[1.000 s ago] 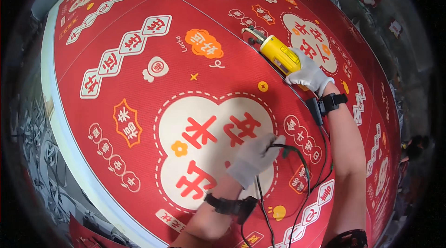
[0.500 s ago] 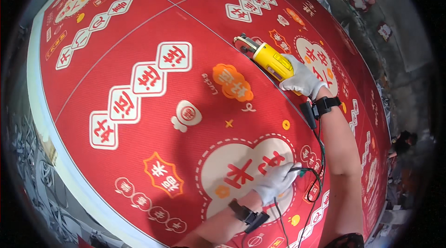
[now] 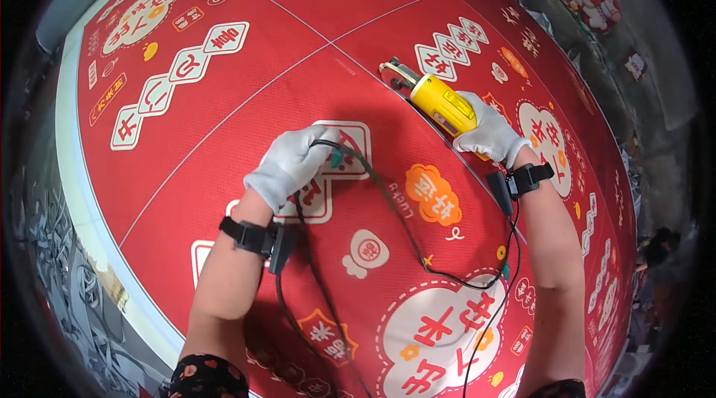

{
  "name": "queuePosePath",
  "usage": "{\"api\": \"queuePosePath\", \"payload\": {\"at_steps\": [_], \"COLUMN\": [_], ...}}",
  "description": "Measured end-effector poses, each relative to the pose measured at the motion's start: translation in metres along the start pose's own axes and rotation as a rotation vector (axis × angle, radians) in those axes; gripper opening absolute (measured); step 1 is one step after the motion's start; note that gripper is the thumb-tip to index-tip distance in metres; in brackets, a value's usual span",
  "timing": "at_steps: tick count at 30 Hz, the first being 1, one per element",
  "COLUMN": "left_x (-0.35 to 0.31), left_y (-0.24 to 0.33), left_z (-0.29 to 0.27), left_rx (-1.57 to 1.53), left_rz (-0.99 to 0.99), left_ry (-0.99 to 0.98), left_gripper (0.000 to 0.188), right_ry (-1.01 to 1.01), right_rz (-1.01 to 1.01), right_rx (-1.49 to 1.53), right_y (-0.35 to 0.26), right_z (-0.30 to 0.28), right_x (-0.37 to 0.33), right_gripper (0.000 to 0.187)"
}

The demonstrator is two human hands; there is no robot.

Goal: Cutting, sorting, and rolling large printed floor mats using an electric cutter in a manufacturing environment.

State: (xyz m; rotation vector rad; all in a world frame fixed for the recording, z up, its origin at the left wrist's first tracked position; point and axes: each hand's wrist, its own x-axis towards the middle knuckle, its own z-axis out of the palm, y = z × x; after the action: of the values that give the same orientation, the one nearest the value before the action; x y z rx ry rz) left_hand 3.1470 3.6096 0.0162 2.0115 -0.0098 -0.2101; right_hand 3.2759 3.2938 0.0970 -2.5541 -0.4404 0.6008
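My right hand [image 3: 488, 129], in a white glove, is wrapped round the yellow body of a handheld electric rotary cutter [image 3: 446, 105]. The cutter's round blade head rests on a thin pale line in the red printed sheet [image 3: 246, 144]. Over the white diamond print to the left, my gloved left hand [image 3: 291, 163] is closed on a black power cord [image 3: 388, 200]. From that hand the cord loops across the sheet toward the cutter, and more of it trails down past my left wrist. A small green piece shows on the cord by the fingers.
The sheet covers a large table with a pale edge [image 3: 68, 114] along the left. Heaped grey offcut strips [image 3: 97, 308] lie on the floor beyond it. At the far right, red printed pieces [image 3: 591, 1] lie on the grey floor. Black straps with small boxes are on both wrists.
My left hand has moved up and left, carrying the cord away from the lower right. The sheet appears shifted slightly right in view. My right hand keeps its grip on the cutter.
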Motion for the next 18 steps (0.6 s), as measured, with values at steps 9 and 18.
{"api": "queuePosePath", "payload": {"at_steps": [9, 18], "left_x": [0.019, 0.023], "left_y": [0.001, -0.001], "left_z": [-0.003, -0.007], "left_rx": [-0.374, -0.460], "left_rz": [-0.090, -0.166], "left_ry": [-0.041, -0.079], "left_gripper": [0.037, 0.038], "right_ry": [0.012, 0.060], "right_rz": [-0.029, -0.045], "right_rx": [0.114, -0.015], "right_y": [-0.026, -0.064], "right_z": [0.012, 0.018], "right_x": [0.056, 0.099], "right_gripper": [0.089, 0.086]}}
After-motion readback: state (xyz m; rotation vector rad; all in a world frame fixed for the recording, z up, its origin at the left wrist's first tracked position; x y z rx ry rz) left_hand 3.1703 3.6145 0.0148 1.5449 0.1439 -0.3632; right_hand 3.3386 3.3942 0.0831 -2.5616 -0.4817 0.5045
